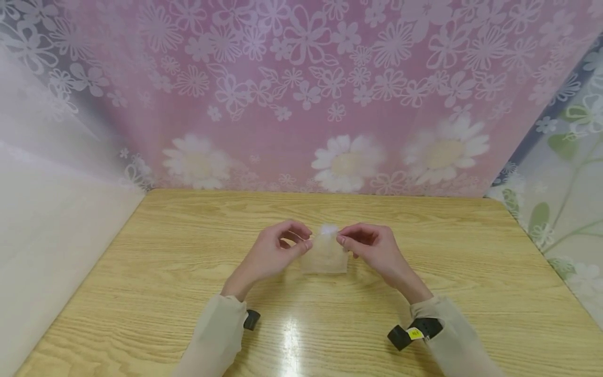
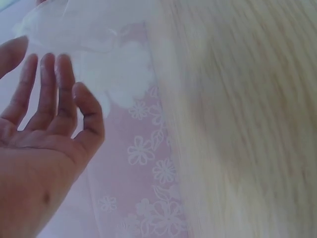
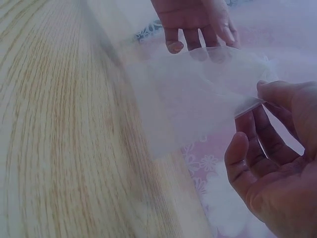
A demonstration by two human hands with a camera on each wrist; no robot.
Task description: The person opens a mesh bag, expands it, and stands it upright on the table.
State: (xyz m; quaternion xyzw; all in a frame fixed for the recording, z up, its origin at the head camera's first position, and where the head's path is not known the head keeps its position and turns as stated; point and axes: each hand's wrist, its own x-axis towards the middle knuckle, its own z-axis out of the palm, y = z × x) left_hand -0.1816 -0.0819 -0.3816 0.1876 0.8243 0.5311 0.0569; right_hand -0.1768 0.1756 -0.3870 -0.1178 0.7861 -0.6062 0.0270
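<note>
A small, see-through whitish bag (image 1: 325,256) is held up above the table, its top bunched and its flat lower end hanging down. My right hand (image 1: 374,246) pinches its upper right edge between thumb and forefinger; the right wrist view shows the other fingers loosely bent below the bag (image 3: 173,99). At the bag's left side is my left hand (image 1: 278,248), thumb and forefinger apart. In the left wrist view, the left hand's fingers (image 2: 47,94) are spread and slightly bent. Whether its fingertips touch the bag is unclear.
The wood-grain table (image 1: 165,272) spreads under both hands. A pink flowered curtain (image 1: 282,104) hangs behind its far edge, with a pale sheet (image 1: 56,220) at the left and a leaf-patterned one (image 1: 565,193) at the right. Black straps (image 1: 426,328) circle the wrists.
</note>
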